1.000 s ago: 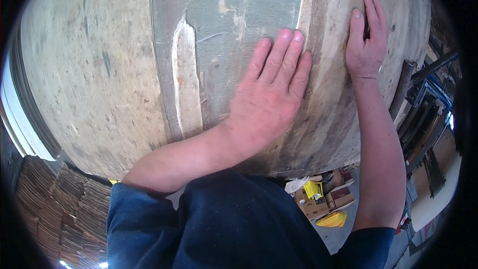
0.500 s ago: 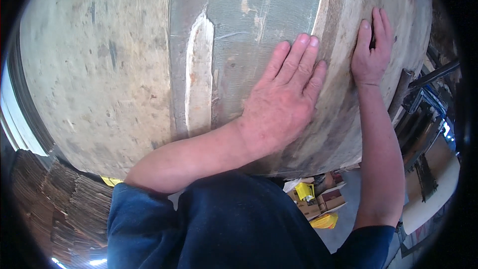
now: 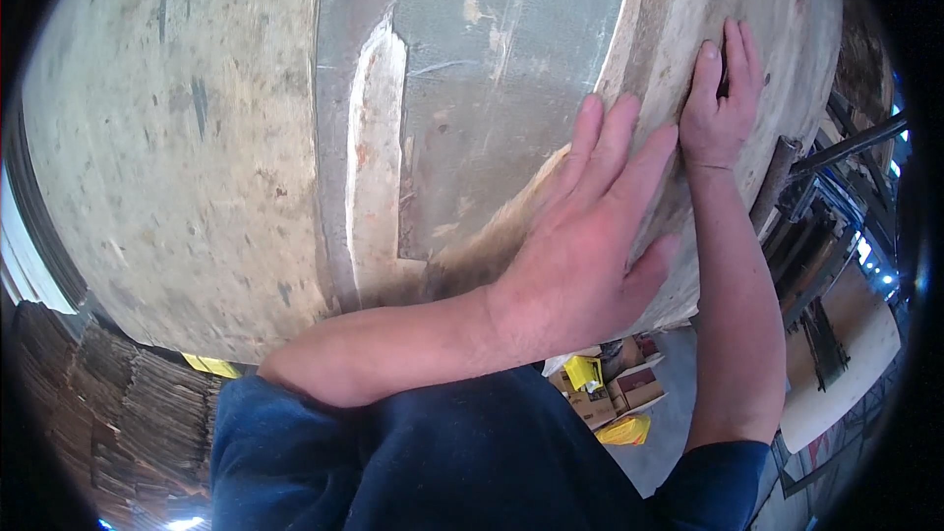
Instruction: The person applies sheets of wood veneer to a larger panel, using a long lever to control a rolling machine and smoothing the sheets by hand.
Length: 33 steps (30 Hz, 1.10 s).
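Note:
A wide pale wood veneer sheet (image 3: 167, 138) covers the left of the work surface. To its right lies a grey-green sheet (image 3: 492, 69), with a narrow, jagged pale strip (image 3: 377, 157) exposed in it. Another brown-streaked veneer sheet (image 3: 678, 29) borders the grey area on the right. My left hand (image 3: 580, 256) reaches across my body, fingers extended, over this right-hand sheet's near part and edge. Whether its whole palm touches is hidden. Farther right, my right hand (image 3: 723, 118) rests on the same sheet, thumb and fingers stretched out. Neither hand grasps anything.
Stacked rough brown sheets (image 3: 147, 413) stand at the lower left. Cardboard boxes (image 3: 634, 388) and a yellow bag (image 3: 624, 430) lie on the floor below the near edge. A dark metal bar (image 3: 846, 146) and framework are at the right.
My left hand has come nearer my body, its fingers spreading and thumb moving apart. Pale veneer now covers some grey surface beside it. My right hand stays on the sheet; the view has shifted slightly.

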Each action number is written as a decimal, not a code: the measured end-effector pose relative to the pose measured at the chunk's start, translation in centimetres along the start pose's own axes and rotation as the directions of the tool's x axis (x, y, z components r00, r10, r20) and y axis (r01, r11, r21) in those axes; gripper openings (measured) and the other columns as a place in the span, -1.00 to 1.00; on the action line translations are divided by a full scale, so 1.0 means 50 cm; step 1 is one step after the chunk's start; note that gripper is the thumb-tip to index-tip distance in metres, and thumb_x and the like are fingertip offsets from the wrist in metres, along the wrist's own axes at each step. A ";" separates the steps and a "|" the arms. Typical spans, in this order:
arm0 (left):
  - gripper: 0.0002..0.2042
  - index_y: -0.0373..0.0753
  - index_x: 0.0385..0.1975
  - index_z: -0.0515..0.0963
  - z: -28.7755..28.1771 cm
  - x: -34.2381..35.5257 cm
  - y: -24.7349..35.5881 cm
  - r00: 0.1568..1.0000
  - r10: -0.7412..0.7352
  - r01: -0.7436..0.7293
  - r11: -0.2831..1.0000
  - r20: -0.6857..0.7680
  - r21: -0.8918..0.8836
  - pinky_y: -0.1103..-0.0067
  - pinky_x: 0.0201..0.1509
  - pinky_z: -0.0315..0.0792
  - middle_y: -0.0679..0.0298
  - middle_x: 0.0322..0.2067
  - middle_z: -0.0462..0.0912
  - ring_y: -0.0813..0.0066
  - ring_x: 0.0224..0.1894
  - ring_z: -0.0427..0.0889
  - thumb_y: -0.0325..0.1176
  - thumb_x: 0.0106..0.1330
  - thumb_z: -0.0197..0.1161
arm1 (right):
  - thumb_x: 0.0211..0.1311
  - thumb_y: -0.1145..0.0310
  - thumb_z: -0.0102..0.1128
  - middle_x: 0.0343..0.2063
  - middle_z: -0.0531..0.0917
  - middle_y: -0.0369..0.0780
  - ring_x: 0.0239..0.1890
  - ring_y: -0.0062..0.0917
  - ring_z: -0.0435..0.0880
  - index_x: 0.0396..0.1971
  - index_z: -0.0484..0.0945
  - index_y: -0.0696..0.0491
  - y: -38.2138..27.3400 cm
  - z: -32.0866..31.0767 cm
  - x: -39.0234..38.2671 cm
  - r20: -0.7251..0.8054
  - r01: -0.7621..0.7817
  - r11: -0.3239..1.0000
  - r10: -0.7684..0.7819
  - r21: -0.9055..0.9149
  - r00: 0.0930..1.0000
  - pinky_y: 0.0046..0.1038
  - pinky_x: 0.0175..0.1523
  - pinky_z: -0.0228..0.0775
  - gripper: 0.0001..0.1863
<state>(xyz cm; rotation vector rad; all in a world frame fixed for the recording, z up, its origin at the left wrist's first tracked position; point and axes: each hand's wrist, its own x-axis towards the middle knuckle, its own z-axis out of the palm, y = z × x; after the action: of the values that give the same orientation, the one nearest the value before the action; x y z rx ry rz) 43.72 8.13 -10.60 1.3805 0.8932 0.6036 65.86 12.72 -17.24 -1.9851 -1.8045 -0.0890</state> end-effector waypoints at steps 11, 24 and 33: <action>-0.35 -0.43 0.24 0.08 -0.016 0.010 0.014 0.998 -0.043 0.037 0.992 -0.038 -0.124 0.15 0.36 0.06 -0.30 0.22 0.10 -0.34 0.34 -0.07 -0.46 0.17 0.21 | 0.22 0.24 0.11 0.11 0.45 0.00 0.17 -0.19 0.39 0.03 0.50 0.13 0.006 -0.001 -0.001 -0.012 0.004 1.000 -0.004 -0.002 1.000 -0.31 0.28 0.15 -0.58; -0.44 -0.28 0.11 0.39 -0.004 -0.081 -0.030 0.986 0.123 -0.158 0.913 0.116 0.375 0.04 0.33 0.06 -0.02 0.27 0.16 -0.23 0.33 0.06 -0.39 0.02 0.29 | 0.23 0.22 0.10 0.11 0.45 -0.03 0.17 -0.21 0.40 0.03 0.51 0.11 0.005 -0.001 -0.001 -0.011 -0.005 0.999 0.005 0.038 1.000 -0.33 0.27 0.17 -0.58; -0.42 -0.22 0.11 0.42 0.020 -0.091 -0.049 0.982 0.148 -0.184 0.880 0.114 0.439 -0.07 0.29 0.04 0.02 0.30 0.12 -0.36 0.34 -0.04 -0.39 -0.04 0.32 | 0.24 0.21 0.10 0.11 0.46 -0.03 0.17 -0.21 0.40 0.04 0.51 0.09 0.009 0.003 -0.002 -0.023 -0.003 0.999 0.004 0.034 1.000 -0.34 0.27 0.16 -0.58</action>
<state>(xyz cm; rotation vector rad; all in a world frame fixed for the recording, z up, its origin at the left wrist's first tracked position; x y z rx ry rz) 41.68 3.56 -12.23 1.9020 0.8899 0.4837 66.23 12.68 -17.55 -1.9562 -1.7760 -0.0796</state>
